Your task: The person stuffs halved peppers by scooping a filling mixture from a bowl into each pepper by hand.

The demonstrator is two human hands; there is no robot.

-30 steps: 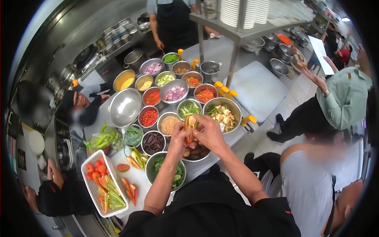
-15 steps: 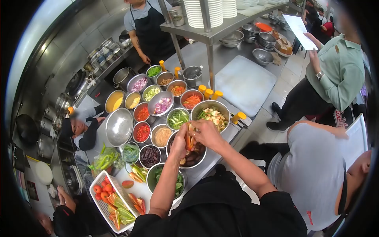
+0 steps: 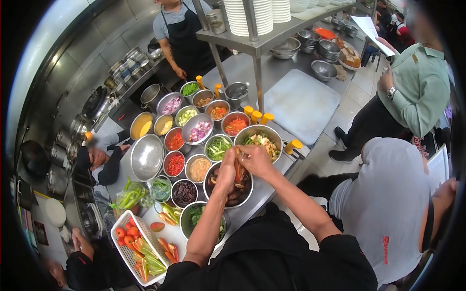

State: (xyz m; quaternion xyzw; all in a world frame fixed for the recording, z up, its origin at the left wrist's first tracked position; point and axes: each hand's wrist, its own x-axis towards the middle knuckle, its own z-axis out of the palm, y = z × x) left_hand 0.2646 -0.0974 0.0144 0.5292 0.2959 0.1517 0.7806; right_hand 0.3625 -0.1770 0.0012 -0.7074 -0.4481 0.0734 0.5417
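Over a steel bowl of dark brown mushroom pieces (image 3: 236, 198), my left hand (image 3: 226, 170) and my right hand (image 3: 258, 162) are brought together, fingertips nearly touching. Between them is an orange-red piece of pepper (image 3: 240, 172), partly hidden by the fingers. Both hands are closed on it. Just beyond my right hand stands a bowl of mixed pale chopped vegetables (image 3: 262, 140). A bowl of green pepper strips (image 3: 217, 147) is beyond my left hand. Near my left forearm is a bowl of leafy greens (image 3: 196, 213).
Several steel bowls hold red peppers (image 3: 174, 165), dried chillies (image 3: 184, 193) and onions (image 3: 200, 130). A white basket (image 3: 137, 220) of tomatoes and peppers stands at lower left. A cutting board (image 3: 302, 105) lies beyond a shelf post (image 3: 258, 82). A person in grey (image 3: 383, 194) stands close on the right.
My hands stay over the mushroom bowl, with the pepper piece turned lower between them. The person in grey has leaned and turned; the person in green has lowered one hand from the paper.
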